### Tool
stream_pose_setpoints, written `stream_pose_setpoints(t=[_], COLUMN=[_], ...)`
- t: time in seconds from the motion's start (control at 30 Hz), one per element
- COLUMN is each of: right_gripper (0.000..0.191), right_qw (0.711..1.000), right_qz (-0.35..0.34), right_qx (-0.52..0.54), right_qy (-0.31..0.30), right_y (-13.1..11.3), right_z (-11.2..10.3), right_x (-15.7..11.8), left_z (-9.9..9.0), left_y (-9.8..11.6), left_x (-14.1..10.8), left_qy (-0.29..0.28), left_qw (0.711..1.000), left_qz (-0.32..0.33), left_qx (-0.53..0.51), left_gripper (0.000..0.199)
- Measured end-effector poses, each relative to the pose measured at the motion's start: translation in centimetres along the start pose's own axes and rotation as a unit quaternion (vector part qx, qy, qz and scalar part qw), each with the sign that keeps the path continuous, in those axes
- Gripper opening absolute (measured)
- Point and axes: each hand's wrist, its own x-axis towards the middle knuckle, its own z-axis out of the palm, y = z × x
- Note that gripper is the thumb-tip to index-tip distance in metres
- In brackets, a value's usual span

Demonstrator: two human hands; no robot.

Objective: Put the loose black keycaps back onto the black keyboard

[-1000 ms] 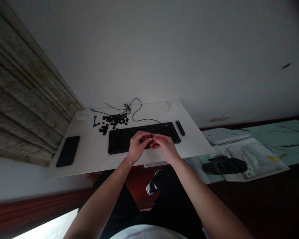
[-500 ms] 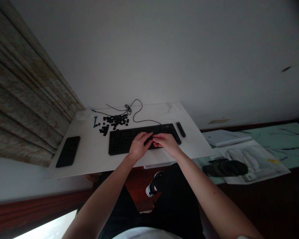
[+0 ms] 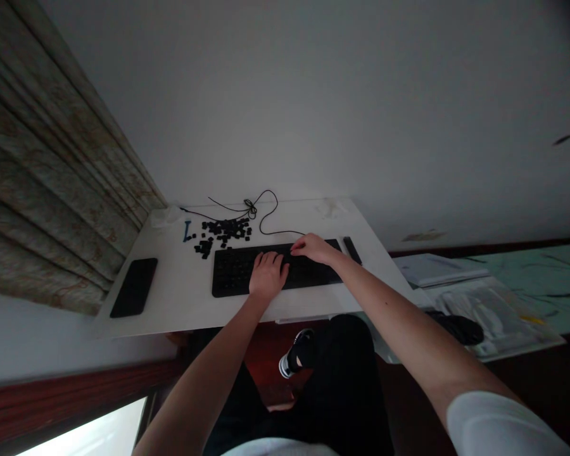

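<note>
We have a slim black keyboard (image 3: pixel 230 278), a long rectangle with softened corners and a dull, plastic-looking surface, lying on a smooth white tabletop (image 3: pixel 180 291). Our left hand (image 3: pixel 268 277) lies palm down on its middle, fingers loosely spread and gripping nothing that we can see. Our right hand (image 3: pixel 312 247) bends over the keyboard's far edge, thumb and fingertips drawn close together; we cannot tell whether they pinch anything small.

Beyond the keyboard's left half we see a scattered heap of keycaps (image 3: pixel 225 229), small, dark, squarish blocks lying at all angles. A slender blue tool (image 3: pixel 187 232), straight with wider ends, sits just left of them. Behind the heap, a thin black cable (image 3: pixel 251 209) bunches into a knot of loops, then curves round toward the keyboard.

Near the tabletop's left edge lies a flat dark slab (image 3: pixel 133 288) with rounded corners; beside the keyboard's right end rests a narrow black bar (image 3: pixel 352 250). At our left, a patterned fabric curtain (image 3: pixel 52 145) hangs in deep folds against the plain, matte wall (image 3: pixel 285 95).
</note>
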Motion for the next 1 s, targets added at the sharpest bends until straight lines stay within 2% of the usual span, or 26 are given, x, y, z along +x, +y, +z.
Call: stream_pose_setpoints(t=[0.23,0.57,0.8,1.0], right_gripper=[0.009,0.010,0.020,0.014], right_qw=[0.997,0.994,0.988,0.972], right_qz=[-0.003,0.031,0.043,0.049], right_qx=[-0.040,-0.070,-0.136,-0.211], right_qy=[-0.061,-0.084,-0.063,-0.088], right_y=[-0.1,-0.3,-0.3,-1.1], right_z=[-0.1,-0.1,0.2,0.2], right_x=[1.7,2.5,3.3,3.4], left_z=[-0.2,-0.2,-0.3,-0.1], left_y=[-0.1,-0.2,-0.2,-0.2], left_x=[0.0,0.0,0.0,0.1], left_qy=[0.004,0.000,-0.005,-0.007], left_qw=[1.000,1.000,1.000,1.000], left_qz=[-0.003,-0.009,-0.005,-0.005], left_qx=[-0.009,-0.025,-0.017,-0.014], left_gripper=[0.027,0.026,0.027,0.026])
